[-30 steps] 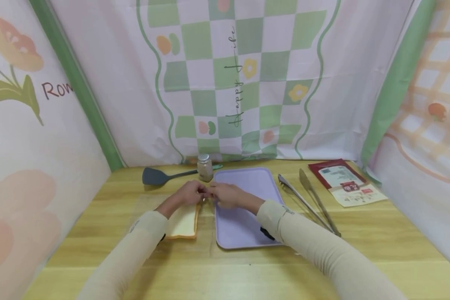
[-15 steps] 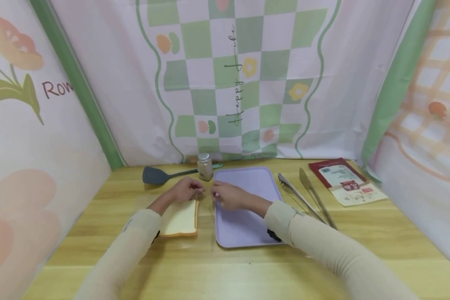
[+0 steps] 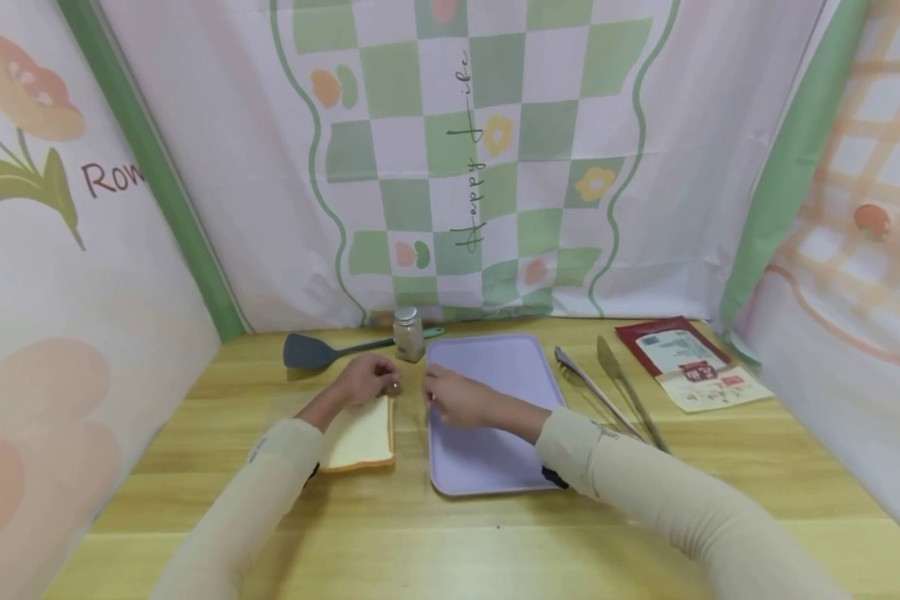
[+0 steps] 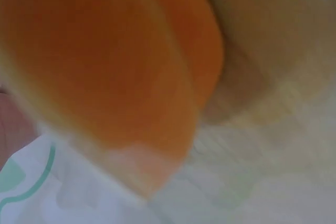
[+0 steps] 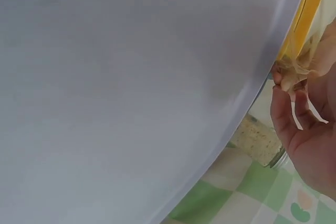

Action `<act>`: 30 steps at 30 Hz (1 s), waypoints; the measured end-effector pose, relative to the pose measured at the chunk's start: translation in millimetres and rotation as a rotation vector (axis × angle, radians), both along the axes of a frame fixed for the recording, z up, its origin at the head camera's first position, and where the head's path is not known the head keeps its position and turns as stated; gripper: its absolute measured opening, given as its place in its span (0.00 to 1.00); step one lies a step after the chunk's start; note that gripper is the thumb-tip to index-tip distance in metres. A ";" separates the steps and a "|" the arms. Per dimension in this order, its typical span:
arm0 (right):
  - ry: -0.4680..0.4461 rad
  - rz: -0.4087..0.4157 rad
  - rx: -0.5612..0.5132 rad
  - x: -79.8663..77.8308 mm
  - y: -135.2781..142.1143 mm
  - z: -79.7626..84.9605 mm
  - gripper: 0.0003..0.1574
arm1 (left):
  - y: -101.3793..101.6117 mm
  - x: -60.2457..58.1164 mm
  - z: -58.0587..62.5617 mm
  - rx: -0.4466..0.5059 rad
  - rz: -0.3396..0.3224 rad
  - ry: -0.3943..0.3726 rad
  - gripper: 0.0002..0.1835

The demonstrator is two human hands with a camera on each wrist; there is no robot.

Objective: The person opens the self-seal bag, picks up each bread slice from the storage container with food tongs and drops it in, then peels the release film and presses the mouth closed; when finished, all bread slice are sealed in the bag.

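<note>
"Spatula [image 3: 311, 353], far L, lying flat, handle running behind the jar [image 3: 408, 338]. Next?"

"L hand [image 3: 367, 379], at the bread's far end, thumb + fingers pinching what looks like clear wrap [image 5: 300, 66]. Bread [image 3: 358, 437] itself is on the table [image 3: 465, 550], L of the tray, partly hidden by that hand + wrist."

"Anything changed there?"

"Yep. A sec ago both hands met at that end. Now they're apart w/ wood showing b/w them; bread's in abt the same spot."

"Meaning?"

"Prob. the two-handed bit at the wrap's end is done or nearly so. Can't confirm the wrap's open, tho."

"OK, R hand [image 3: 459, 397]?"

"Over the tray's L edge, fingers curled. Can't tell if it's got anything: too small in the head view, and in the R wrist view the fingertips overlap the wrap + the other hand."

"Rest, going R?"

"Lilac tray [image 3: 498, 458], mostly under that R arm's reach, then tongs [image 3: 613, 367], then a red + cream pouch [image 3: 692, 367], far R."
</note>
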State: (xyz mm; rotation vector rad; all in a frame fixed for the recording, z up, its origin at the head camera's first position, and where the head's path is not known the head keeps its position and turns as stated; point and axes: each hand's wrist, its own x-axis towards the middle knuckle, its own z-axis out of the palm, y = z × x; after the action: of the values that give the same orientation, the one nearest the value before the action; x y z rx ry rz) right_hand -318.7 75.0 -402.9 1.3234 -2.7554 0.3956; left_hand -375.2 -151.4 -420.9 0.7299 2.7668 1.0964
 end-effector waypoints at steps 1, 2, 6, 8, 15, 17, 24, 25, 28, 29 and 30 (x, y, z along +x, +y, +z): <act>0.003 0.003 0.001 1.6 0.7 0.2 0.11 | -0.6 -0.5 -0.6 0.005 0.007 0.006 0.07; 0.004 0.004 0.007 3.2 1.4 0.3 0.11 | -1.0 -0.8 -1.1 0.012 0.009 0.007 0.07; 0.004 0.034 -0.001 12.4 5.0 3.5 0.12 | -1.8 -1.3 -2.6 0.056 -0.006 -0.025 0.07; 0.009 0.053 -0.004 17.4 6.5 5.9 0.11 | -2.2 -1.0 -3.1 0.072 -0.002 -0.047 0.07; -0.001 0.089 -0.090 32.6 11.3 12.5 0.10 | -5.0 -1.1 -6.1 0.103 0.001 -0.077 0.07; -0.011 0.096 -0.134 36.1 13.6 13.2 0.09 | -5.0 -1.0 -6.2 0.105 -0.005 -0.079 0.07; -0.047 0.101 -0.250 45.5 20.9 14.3 0.13 | -4.6 -2.0 -7.5 0.101 -0.013 -0.070 0.07; -0.059 0.095 -0.263 46.8 21.8 14.4 0.13 | -4.7 -1.9 -7.7 0.100 -0.012 -0.070 0.06; -0.085 0.075 -0.292 50.6 24.7 14.6 0.12 | -5.1 -1.2 -7.9 0.098 -0.020 -0.061 0.06; -0.089 0.072 -0.299 51.6 25.7 14.6 0.12 | -5.1 -0.9 -7.8 0.101 -0.020 -0.063 0.06; -0.085 0.070 -0.308 52.3 26.5 14.3 0.12 | -5.1 -0.6 -7.8 0.102 -0.022 -0.065 0.06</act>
State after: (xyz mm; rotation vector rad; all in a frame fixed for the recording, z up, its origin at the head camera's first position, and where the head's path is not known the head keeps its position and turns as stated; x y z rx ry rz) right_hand -266.4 101.5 -388.6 1.3518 -2.5786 0.8602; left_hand -375.7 -156.5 -428.7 0.7203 2.6596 1.2416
